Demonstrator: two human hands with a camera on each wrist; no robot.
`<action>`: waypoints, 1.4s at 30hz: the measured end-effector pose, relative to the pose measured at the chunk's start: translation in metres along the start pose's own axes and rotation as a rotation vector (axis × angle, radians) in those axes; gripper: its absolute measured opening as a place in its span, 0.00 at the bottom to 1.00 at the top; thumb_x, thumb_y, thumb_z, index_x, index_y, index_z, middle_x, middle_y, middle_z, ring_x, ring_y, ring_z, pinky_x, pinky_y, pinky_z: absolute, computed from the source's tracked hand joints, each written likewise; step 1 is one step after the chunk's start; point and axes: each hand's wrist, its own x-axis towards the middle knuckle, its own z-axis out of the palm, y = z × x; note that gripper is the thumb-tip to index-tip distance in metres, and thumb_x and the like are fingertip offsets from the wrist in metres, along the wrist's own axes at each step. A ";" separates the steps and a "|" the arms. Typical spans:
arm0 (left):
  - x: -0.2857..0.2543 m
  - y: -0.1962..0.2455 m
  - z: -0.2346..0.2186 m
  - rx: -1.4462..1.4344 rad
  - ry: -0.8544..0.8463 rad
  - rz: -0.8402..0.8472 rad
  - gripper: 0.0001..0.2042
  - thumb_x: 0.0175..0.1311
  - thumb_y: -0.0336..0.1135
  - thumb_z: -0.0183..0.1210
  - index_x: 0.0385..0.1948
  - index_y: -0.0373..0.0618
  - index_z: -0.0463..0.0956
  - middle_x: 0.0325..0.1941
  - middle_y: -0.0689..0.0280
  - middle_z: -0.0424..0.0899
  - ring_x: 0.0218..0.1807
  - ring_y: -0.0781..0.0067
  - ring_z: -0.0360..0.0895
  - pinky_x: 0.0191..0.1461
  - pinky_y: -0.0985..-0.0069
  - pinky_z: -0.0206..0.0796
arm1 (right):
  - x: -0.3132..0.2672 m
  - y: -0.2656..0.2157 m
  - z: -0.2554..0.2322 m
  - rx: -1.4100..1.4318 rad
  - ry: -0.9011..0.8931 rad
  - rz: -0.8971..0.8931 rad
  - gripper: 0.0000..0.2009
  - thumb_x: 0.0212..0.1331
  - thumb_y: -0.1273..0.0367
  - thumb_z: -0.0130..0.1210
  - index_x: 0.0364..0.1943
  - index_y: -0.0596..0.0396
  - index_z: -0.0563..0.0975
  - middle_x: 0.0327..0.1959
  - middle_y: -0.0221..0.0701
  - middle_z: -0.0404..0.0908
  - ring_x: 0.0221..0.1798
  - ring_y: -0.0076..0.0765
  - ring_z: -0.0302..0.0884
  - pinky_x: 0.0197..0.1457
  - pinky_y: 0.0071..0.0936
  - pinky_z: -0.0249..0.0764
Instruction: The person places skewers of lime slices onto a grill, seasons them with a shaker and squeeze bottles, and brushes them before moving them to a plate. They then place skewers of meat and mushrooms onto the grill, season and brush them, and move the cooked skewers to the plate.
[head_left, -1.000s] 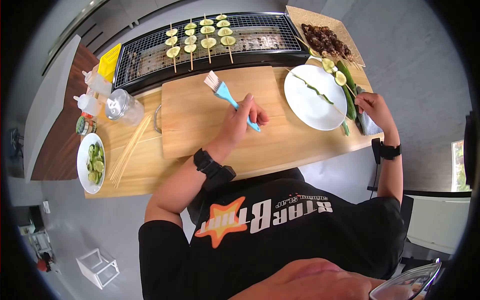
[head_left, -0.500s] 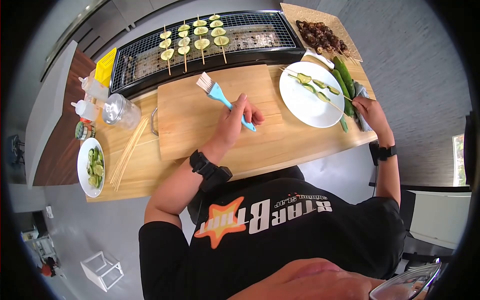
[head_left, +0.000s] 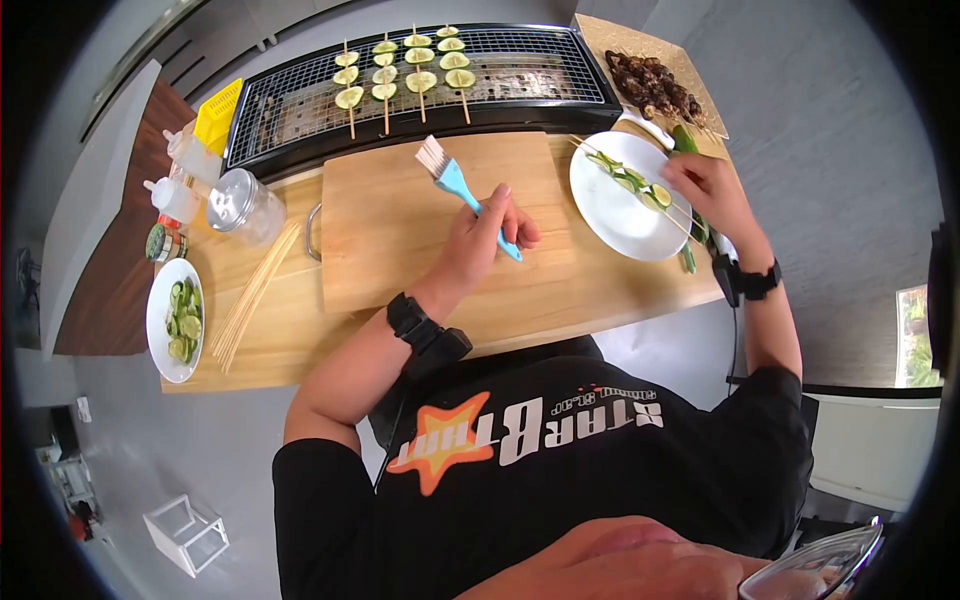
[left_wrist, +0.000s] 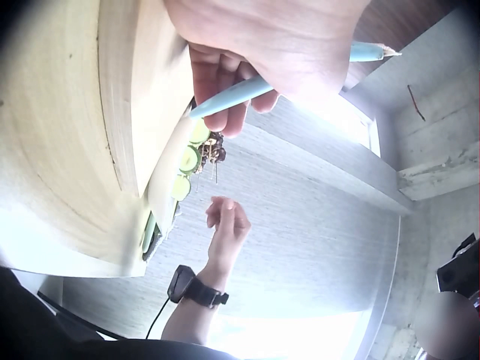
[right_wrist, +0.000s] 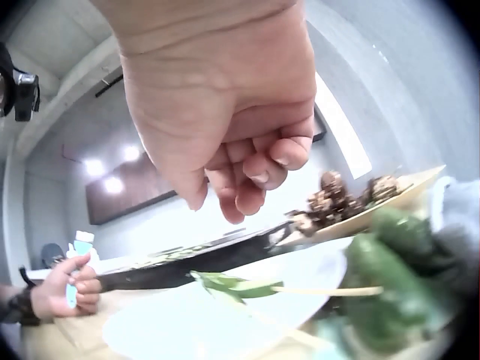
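Note:
My left hand (head_left: 488, 235) grips the blue handle of a basting brush (head_left: 454, 182) above the wooden cutting board (head_left: 380, 235), its pale bristles angled up toward the grill. Two skewers of thin cucumber slices (head_left: 659, 196) lie across a white plate (head_left: 612, 228) on the right. Over that plate's right edge hovers my right hand (head_left: 712, 195), fingers loosely curled, with nothing between them in the right wrist view. Whole green cucumbers (right_wrist: 379, 289) lie beside the plate, mostly hidden under the hand in the head view.
Several cucumber skewers (head_left: 420, 82) lie on the long grill (head_left: 530, 75) at the back. Browned skewers (head_left: 655, 85) rest on a board at back right. On the left are squeeze bottles (head_left: 172, 200), a lidded jar (head_left: 240, 210), bare bamboo sticks (head_left: 255, 295) and a dish of slices (head_left: 184, 320).
My right hand has lowered a cucumber skewer onto the white plate beside the other one and let it go, then shifted inward over the plate's edge. The left hand keeps holding the brush.

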 end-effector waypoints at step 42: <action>0.000 -0.001 0.001 -0.009 0.021 -0.005 0.26 0.74 0.51 0.37 0.16 0.44 0.64 0.26 0.56 0.79 0.30 0.71 0.76 0.37 0.73 0.71 | -0.082 0.083 -0.011 -0.204 0.507 0.161 0.08 0.65 0.71 0.51 0.40 0.60 0.78 0.22 0.36 0.78 0.25 0.30 0.74 0.32 0.25 0.70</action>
